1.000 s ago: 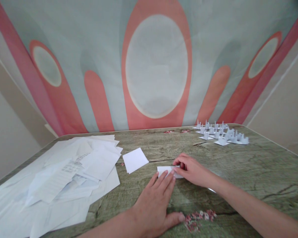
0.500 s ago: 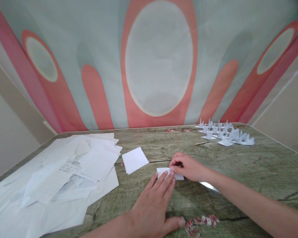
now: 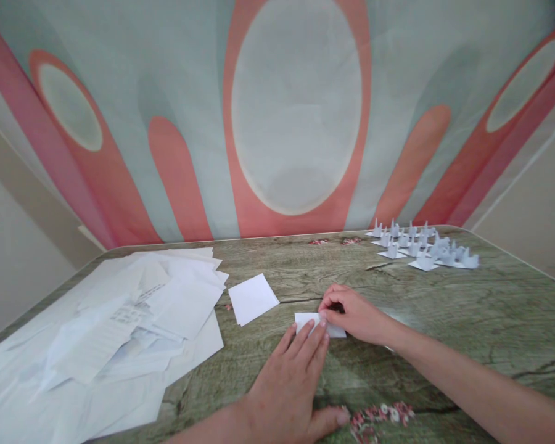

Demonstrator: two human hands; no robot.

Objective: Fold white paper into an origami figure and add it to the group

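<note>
A small folded piece of white paper (image 3: 304, 319) lies on the table in front of me. My left hand (image 3: 292, 376) rests with outstretched fingers, their tips pressing the paper down and the thumb spread to the right. At the paper's far right edge, my right hand (image 3: 354, 313) is closed in a pinch, thumb and forefinger on the fold. Its fingertips partly hide that edge. Left of the folded piece are a few square white sheets (image 3: 253, 299), stacked slightly askew.
A big heap of loose white papers (image 3: 185, 302), some printed, covers the table's left side. Several folded paper figures with upright points (image 3: 425, 262) stand in rows at the back right. The wood-patterned table (image 3: 467, 320) meets a painted wall (image 3: 300, 225) behind.
The whole view has shifted slightly. Both hands keep nearly the same hold on the folded paper, with little other movement.
</note>
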